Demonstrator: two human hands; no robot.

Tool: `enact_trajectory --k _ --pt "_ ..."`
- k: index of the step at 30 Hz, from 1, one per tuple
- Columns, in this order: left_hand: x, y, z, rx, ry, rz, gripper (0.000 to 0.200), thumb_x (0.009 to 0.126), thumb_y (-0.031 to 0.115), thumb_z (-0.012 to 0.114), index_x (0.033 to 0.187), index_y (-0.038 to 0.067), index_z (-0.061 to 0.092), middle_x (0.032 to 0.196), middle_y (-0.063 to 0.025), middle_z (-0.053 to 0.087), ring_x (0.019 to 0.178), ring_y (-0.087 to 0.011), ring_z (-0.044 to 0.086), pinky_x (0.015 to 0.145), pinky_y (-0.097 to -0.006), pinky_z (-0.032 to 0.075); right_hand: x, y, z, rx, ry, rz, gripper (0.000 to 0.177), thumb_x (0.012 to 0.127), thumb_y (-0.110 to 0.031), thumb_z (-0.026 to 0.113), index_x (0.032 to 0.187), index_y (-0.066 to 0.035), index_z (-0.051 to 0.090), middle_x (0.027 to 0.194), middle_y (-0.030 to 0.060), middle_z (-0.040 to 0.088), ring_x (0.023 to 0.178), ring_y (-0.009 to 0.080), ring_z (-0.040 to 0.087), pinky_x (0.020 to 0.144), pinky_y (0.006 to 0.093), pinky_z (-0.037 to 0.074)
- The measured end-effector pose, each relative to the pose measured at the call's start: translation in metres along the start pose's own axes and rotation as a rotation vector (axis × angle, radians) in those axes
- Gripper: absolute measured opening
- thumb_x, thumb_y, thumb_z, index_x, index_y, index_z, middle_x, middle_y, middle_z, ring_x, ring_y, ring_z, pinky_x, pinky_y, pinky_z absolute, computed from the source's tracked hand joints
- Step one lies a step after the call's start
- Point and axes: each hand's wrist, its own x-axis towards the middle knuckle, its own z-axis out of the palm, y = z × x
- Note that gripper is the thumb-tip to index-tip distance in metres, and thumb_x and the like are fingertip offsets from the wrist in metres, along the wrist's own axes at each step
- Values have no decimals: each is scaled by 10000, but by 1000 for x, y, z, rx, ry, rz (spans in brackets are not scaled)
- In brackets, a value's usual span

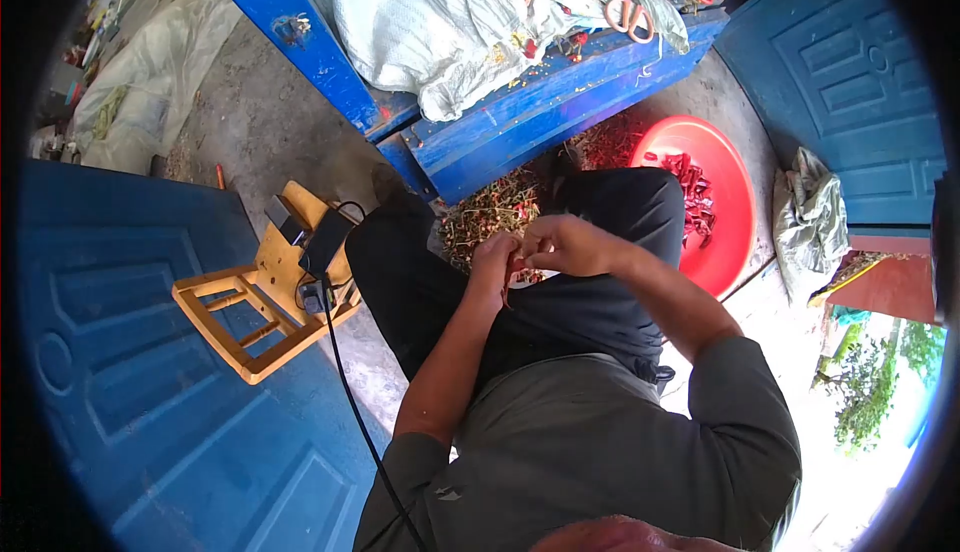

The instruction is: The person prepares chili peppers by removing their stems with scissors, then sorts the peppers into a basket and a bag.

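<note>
A seated person, seen from above, is bringing both hands together over the lap of their black trousers (610, 312). The left hand (490, 267) is holding a slim red chili (514, 270); its fingers are closing around the pod, whose thin end is pointing down toward the lap. The right hand (575, 246) is meeting it from the other side, fingers curling inward and thumb and forefinger close to the chili's top; whether those fingertips are pinching it or only touching it, I cannot tell.

Beyond the hands, a heap of stems and red bits (490, 214) is lying on the floor between the legs. Beside the right knee, a red basin (738, 214) is holding glossy red chili pieces (697, 200). In front, a white sack (410, 22) and pink-handled scissors (648, 26) are resting on a blue table (545, 117).
</note>
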Motion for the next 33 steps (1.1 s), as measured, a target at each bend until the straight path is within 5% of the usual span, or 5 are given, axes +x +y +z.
enact_trajectory --k 7,14,19,22,33 --pt "4 -5 -6 -64 18 63 206 963 160 491 862 46 630 721 5 549 602 -74 508 538 -249 417 0 12 61 754 262 292 159 970 -184 660 1033 -50 602 897 22 690 728 74 674 555 194 475" --pt "16 -3 -6 82 -3 -37 214 968 150 479 921 29 649 788 -40 616 675 -100 596 602 -255 484 16 52 99 456 684 280 177 921 -168 700 950 -6 635 834 79 696 742 138 665 623 296 506" --pt "18 -8 -3 2 37 62 209 989 225 486 975 87 642 714 19 582 514 -65 494 419 -232 334 22 55 102 244 882 194 165 916 -127 713 976 -8 617 835 69 680 734 104 654 602 257 525" --pt "19 -9 -7 3 86 48 216 973 148 483 942 38 666 778 -23 637 682 -97 600 578 -237 453 28 47 101 435 910 322 165 908 -134 717 969 -8 630 838 75 684 694 104 637 595 253 522" --pt "19 -8 -16 -21 120 63 203 977 188 488 929 83 655 735 7 601 563 -66 517 453 -234 354 28 30 94 632 788 380 228 879 -146 734 1016 19 658 957 113 685 794 170 686 681 297 564"
